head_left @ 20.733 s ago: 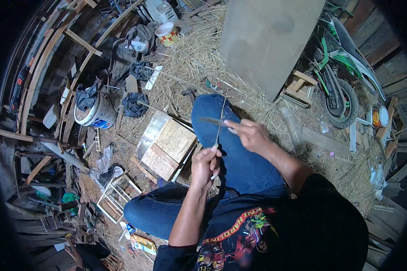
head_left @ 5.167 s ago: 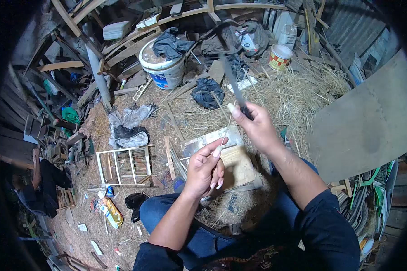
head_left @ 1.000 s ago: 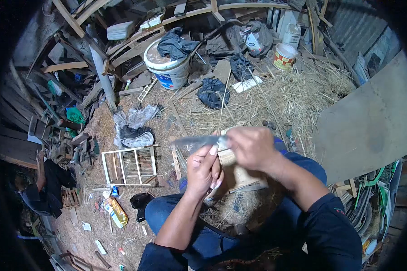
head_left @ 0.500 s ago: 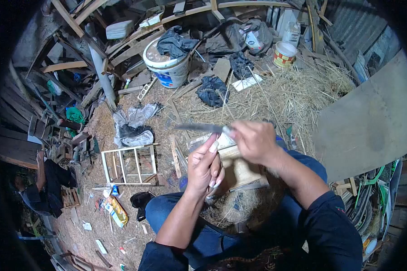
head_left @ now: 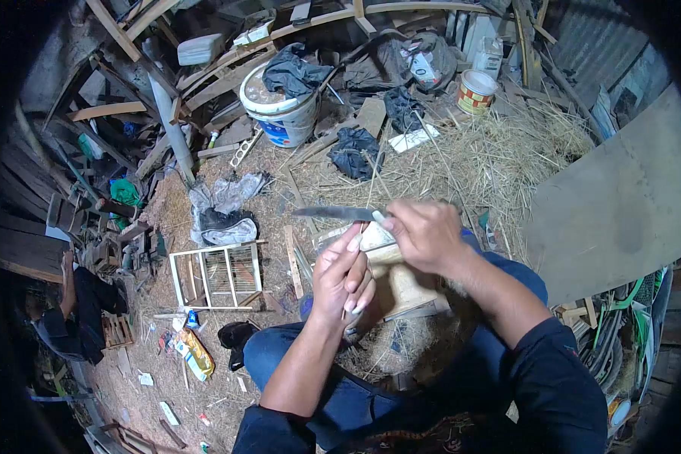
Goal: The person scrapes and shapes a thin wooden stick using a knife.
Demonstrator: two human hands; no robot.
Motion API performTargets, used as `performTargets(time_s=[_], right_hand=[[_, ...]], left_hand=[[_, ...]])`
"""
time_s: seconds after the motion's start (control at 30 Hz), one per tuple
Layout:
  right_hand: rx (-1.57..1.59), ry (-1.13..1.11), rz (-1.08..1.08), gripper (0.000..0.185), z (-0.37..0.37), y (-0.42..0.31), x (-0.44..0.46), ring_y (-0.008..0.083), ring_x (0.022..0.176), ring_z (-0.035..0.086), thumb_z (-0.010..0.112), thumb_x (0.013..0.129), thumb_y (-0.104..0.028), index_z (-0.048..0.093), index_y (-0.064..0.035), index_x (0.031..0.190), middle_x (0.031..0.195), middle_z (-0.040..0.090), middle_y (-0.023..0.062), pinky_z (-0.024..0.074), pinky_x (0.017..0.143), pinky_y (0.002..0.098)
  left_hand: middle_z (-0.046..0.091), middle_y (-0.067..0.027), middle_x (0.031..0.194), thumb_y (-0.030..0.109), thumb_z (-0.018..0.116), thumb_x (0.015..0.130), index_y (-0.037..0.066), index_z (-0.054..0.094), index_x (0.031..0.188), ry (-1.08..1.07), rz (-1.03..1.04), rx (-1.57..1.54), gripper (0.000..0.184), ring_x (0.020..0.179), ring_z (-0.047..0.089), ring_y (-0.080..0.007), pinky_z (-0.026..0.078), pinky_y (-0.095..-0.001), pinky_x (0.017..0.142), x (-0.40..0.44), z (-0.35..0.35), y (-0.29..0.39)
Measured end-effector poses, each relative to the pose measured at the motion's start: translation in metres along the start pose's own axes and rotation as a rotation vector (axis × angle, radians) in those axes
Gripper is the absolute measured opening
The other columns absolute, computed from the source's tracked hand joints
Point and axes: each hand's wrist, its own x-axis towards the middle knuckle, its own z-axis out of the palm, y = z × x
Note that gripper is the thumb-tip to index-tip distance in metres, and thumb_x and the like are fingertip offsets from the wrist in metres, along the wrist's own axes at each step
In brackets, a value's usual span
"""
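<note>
My right hand point(head_left: 429, 240) is closed round the handle of a knife point(head_left: 331, 213), whose dark blade points left. Upright in my left hand point(head_left: 340, 281) is a thin stick point(head_left: 370, 191), pinched between thumb and fingers. The stick's upper part crosses the blade near the handle, and its lower end shows below my fingers. Whether the edge cuts into it I cannot tell. Under my hands, between my knees, lies a pale wooden block point(head_left: 405, 291), partly in shadow.
A small wooden slatted frame point(head_left: 216, 277) lies on the left floor. Ahead stand a large white bucket point(head_left: 280, 121) and a smaller tub point(head_left: 476, 92) beside straw point(head_left: 507, 151). A flat board point(head_left: 613, 204) leans at right. Another person point(head_left: 76, 310) sits far left.
The knife blade, blurred before, now looks sharp and sits almost level in the same place. More of the thin stick shows above and below my left hand, whose fingers have shifted slightly.
</note>
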Motion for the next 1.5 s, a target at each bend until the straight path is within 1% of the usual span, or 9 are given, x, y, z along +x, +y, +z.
performTargets(time_s=[0.33, 0.47, 0.63, 0.73, 0.87, 0.93, 1.1, 1.27, 1.5], right_hand=[[0.008, -0.080, 0.010, 0.028, -0.005, -0.018, -0.005, 0.0250, 0.049, 0.062, 0.058, 0.100, -0.031, 0.065, -0.0101, 0.083, 0.062, 0.061, 0.0082, 0.0437, 0.042, 0.0405], [-0.106, -0.241, 0.219, 0.025, -0.009, 0.002, 0.008, 0.0217, 0.045, 0.059, 0.059, 0.099, -0.030, 0.065, -0.0114, 0.083, 0.060, 0.061, 0.0056, 0.0410, 0.040, 0.0380], [-0.104, -0.043, -0.023, 0.042, 0.001, 0.006, -0.003, 0.0137, 0.036, 0.042, 0.046, 0.106, -0.044, 0.059, -0.0165, 0.078, 0.050, 0.049, -0.0041, 0.0319, 0.032, 0.0344], [-0.034, -0.237, 0.380, 0.041, -0.010, 0.024, 0.011, 0.0103, 0.048, 0.052, 0.050, 0.106, -0.046, 0.065, -0.0143, 0.085, 0.059, 0.058, -0.0035, 0.0418, 0.045, 0.0316], [1.007, -0.066, 0.653, 0.034, -0.007, 0.015, 0.011, 0.0011, 0.060, 0.037, 0.062, 0.104, -0.037, 0.068, -0.0058, 0.092, 0.067, 0.046, -0.0107, 0.0277, 0.053, 0.0233], [1.080, -0.042, 0.796, 0.024, -0.009, 0.013, 0.015, -0.0002, 0.063, 0.040, 0.067, 0.101, -0.029, 0.067, -0.0084, 0.088, 0.069, 0.048, -0.0104, 0.0291, 0.055, 0.0223], [0.975, -0.097, 0.761, 0.026, -0.014, 0.023, 0.014, 0.0013, 0.062, 0.044, 0.069, 0.100, -0.029, 0.065, -0.0073, 0.087, 0.069, 0.053, -0.0076, 0.0347, 0.054, 0.0253], [0.276, -0.168, 0.348, 0.036, -0.032, 0.004, 0.011, 0.0266, 0.061, 0.068, 0.052, 0.104, -0.043, 0.071, -0.0122, 0.097, 0.064, 0.064, 0.0114, 0.0465, 0.053, 0.0385], [0.140, -0.146, 0.088, 0.019, -0.025, -0.008, -0.005, 0.0277, 0.065, 0.069, 0.066, 0.094, -0.029, 0.073, -0.0128, 0.101, 0.075, 0.069, 0.0072, 0.0521, 0.053, 0.0397]], left_hand=[[0.042, 0.0012, 0.054, 0.011, 0.037, 0.109, -0.001, 0.045, 0.145, -0.041, -0.017, -0.147, 0.038, 0.031, 0.038, -0.0090, 0.038, -0.0256, 0.031, 0.000, -0.001, 0.001], [0.043, 0.0011, 0.053, 0.011, 0.036, 0.110, -0.001, 0.045, 0.144, -0.035, -0.025, -0.115, 0.037, 0.031, 0.039, -0.0094, 0.037, -0.0256, 0.030, 0.000, -0.002, -0.001], [0.044, 0.0003, 0.053, 0.010, 0.036, 0.109, -0.002, 0.036, 0.152, -0.034, -0.047, -0.162, 0.044, 0.031, 0.040, -0.0100, 0.038, -0.0261, 0.030, -0.001, -0.007, -0.001], [0.044, -0.0012, 0.054, 0.010, 0.036, 0.109, -0.001, 0.036, 0.152, -0.069, -0.053, -0.177, 0.044, 0.031, 0.040, -0.0106, 0.039, -0.0268, 0.031, 0.003, -0.006, 0.001], [0.046, -0.0020, 0.054, 0.014, 0.039, 0.110, 0.001, 0.037, 0.153, -0.072, -0.150, -0.169, 0.045, 0.030, 0.038, -0.0101, 0.037, -0.0255, 0.030, 0.003, -0.005, -0.004], [0.049, -0.0037, 0.056, 0.017, 0.041, 0.110, 0.002, 0.044, 0.150, -0.079, -0.174, 0.063, 0.043, 0.030, 0.033, -0.0085, 0.036, -0.0244, 0.031, 0.002, 0.000, -0.010], [0.059, -0.0075, 0.062, 0.018, 0.048, 0.109, 0.003, 0.046, 0.150, 0.065, -0.076, 0.495, 0.044, 0.031, 0.038, -0.0080, 0.037, -0.0240, 0.033, 0.002, 0.007, -0.019], [0.057, -0.0052, 0.061, 0.019, 0.051, 0.108, 0.001, 0.045, 0.150, 0.131, 0.042, 0.376, 0.046, 0.033, 0.040, -0.0081, 0.039, -0.0236, 0.034, 0.005, 0.005, -0.008], [0.054, -0.0031, 0.059, 0.018, 0.051, 0.108, -0.001, 0.049, 0.145, 0.050, 0.041, 0.131, 0.042, 0.032, 0.037, -0.0073, 0.041, -0.0234, 0.037, 0.006, -0.003, -0.006]])
